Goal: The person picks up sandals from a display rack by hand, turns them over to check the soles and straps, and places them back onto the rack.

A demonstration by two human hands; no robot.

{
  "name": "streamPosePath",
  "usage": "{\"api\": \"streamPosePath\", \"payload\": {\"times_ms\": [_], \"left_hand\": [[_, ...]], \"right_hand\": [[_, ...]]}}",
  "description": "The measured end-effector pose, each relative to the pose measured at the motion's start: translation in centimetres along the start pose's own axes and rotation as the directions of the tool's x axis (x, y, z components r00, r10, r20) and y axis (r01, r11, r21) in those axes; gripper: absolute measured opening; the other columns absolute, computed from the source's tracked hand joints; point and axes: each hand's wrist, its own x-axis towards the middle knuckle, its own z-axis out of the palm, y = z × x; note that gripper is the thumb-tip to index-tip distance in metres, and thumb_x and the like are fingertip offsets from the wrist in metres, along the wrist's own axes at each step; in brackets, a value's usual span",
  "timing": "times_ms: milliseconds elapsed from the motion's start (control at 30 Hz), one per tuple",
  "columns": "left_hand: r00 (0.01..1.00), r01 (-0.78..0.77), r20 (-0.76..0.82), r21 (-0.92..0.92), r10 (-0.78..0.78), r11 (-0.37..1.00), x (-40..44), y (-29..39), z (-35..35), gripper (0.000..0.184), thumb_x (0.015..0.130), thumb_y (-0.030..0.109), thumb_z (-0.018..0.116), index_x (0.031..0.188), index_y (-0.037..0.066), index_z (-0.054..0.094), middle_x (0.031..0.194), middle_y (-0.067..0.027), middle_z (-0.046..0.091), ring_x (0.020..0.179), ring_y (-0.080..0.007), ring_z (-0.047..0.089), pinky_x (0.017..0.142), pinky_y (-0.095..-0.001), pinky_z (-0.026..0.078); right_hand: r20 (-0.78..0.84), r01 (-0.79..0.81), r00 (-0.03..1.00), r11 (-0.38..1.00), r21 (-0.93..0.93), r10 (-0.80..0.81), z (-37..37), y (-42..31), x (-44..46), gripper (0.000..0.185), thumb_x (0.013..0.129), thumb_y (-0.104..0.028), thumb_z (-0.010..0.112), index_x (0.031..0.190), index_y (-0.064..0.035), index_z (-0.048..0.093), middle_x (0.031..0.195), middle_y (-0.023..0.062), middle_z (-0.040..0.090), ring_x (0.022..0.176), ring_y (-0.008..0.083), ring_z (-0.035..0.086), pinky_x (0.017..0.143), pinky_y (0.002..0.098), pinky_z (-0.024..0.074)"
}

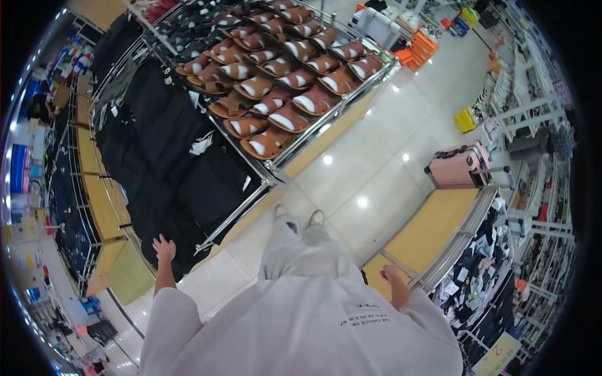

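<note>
Open left hand [165,249] at black clothes [169,144], touch uncertain | right hand [392,274] curled, contents unclear, near wooden panel [439,216] | sandals [269,143] ahead-right of left hand | step: apparent reach; grasping needs closed fingers

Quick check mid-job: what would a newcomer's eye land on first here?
Most likely the rows of brown sandals with white stuffing, in the metal-railed display ahead. Beside them on the left spreads a mass of black fabric, with the left hand at its near edge. Off to the right, a pink suitcase stands out against the pale floor.
</note>
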Motion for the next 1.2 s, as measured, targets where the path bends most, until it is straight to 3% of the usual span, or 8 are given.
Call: {"api": "streamPosePath", "payload": {"times_ms": [167,267,500,700,800,900,1000,1200], "left_hand": [[0.808,-0.356,-0.511,-0.027,0.293,0.934,-4.0,8.3,-3.6,0.056,0.08,0.015,0.062,0.131,-0.001,0.047,0.143,-0.0275,0.037,0.131,-0.0453,0.036,0.11,-0.051,0.033],[0.734,-0.64,-0.509,-0.295,0.45,0.71,-8.1,18.3,-4.9,0.043,0.083,0.012,0.064,0.122,-0.002,0.056,0.122,-0.0244,0.056,0.117,-0.0394,0.051,0.103,-0.0445,0.039],[0.928,-0.12,-0.047,-0.976,0.369,0.18,-8.9,37.8,-6.8,0.051,0.1,0.04,0.051,0.135,0.003,0.045,0.127,-0.0125,0.054,0.104,-0.0216,0.06,0.082,-0.0314,0.051],[0.981,-0.195,-0.156,-0.845,0.118,0.498,-7.5,43.6,-7.8,0.076,0.1,0.054,0.039,0.142,-0.009,0.029,0.129,-0.0353,0.052,0.122,-0.0487,0.049,0.1,-0.0463,0.04],[0.979,-0.202,-0.191,-0.839,0.074,0.505,-8.6,44.4,-9.2,0.069,0.102,0.049,0.035,0.14,-0.008,0.03,0.118,-0.039,0.056,0.112,-0.0521,0.053,0.095,-0.0519,0.042],[0.98,-0.199,-0.181,-0.811,0.087,0.55,-8.9,44.3,-9.6,0.065,0.103,0.046,0.034,0.14,-0.007,0.03,0.109,-0.0372,0.061,0.102,-0.0537,0.057,0.089,-0.0542,0.044],[0.983,-0.173,-0.178,-0.809,0.045,0.563,-8.6,44.4,-9.8,0.06,0.103,0.043,0.035,0.139,-0.005,0.031,0.104,-0.036,0.063,0.099,-0.0526,0.06,0.086,-0.0543,0.046],[0.981,-0.168,-0.195,-0.826,0.007,0.539,-8.6,44.5,-9.5,0.049,0.103,0.036,0.037,0.137,0.0,0.035,0.096,-0.0341,0.064,0.092,-0.0521,0.061,0.079,-0.0551,0.048]], "right_hand": [[0.039,-0.083,0.996,0.995,0.06,0.081,3.8,2.9,-1.2,0.012,0.087,-0.008,0.055,0.093,0.0024,0.058,0.076,0.0182,0.065,0.055,0.0236,0.061,0.043,0.0351,0.0464],[0.093,-0.032,0.995,0.999,0.034,0.029,7.6,0.1,-0.3,0.015,0.087,-0.008,0.054,0.096,0.0033,0.059,0.079,0.018,0.066,0.06,0.0243,0.063,0.047,0.0353,0.0508],[0.368,0.52,0.796,0.854,-0.009,-0.481,18.1,-23.7,-1.8,0.022,0.088,-0.014,0.054,0.094,0.0054,0.063,0.077,0.0129,0.067,0.063,0.0156,0.062,0.055,0.0279,0.0496],[0.462,0.941,0.311,0.336,-0.03,-0.83,24.1,-46.2,-14.1,0.022,0.087,-0.018,0.061,0.1,0.0005,0.063,0.067,0.0123,0.064,0.064,0.0238,0.065,0.063,0.0363,0.0522],[0.641,0.982,0.148,0.037,-0.184,-0.753,26.2,-53.8,-21.4,0.03,0.083,-0.018,0.066,0.107,-0.002,0.061,0.087,0.0146,0.067,0.081,0.0267,0.066,0.072,0.0357,0.0521],[0.723,0.855,-0.335,-0.517,-0.036,-0.604,30.0,-57.3,-24.5,0.044,0.078,-0.02,0.07,0.119,-0.0064,0.059,0.124,0.0186,0.056,0.109,0.0347,0.056,0.087,0.042,0.0478],[0.832,0.688,-0.431,-0.723,0.053,-0.349,34.0,-58.6,-26.6,0.06,0.07,-0.031,0.074,0.124,-0.0065,0.06,0.146,0.0154,0.039,0.131,0.0385,0.037,0.102,0.0527,0.0354],[0.905,0.526,-0.403,-0.844,0.107,-0.137,38.5,-59.5,-25.5,0.058,0.073,-0.029,0.071,0.122,-0.0009,0.058,0.146,0.0156,0.041,0.135,0.0365,0.035,0.107,0.0545,0.0301]]}}
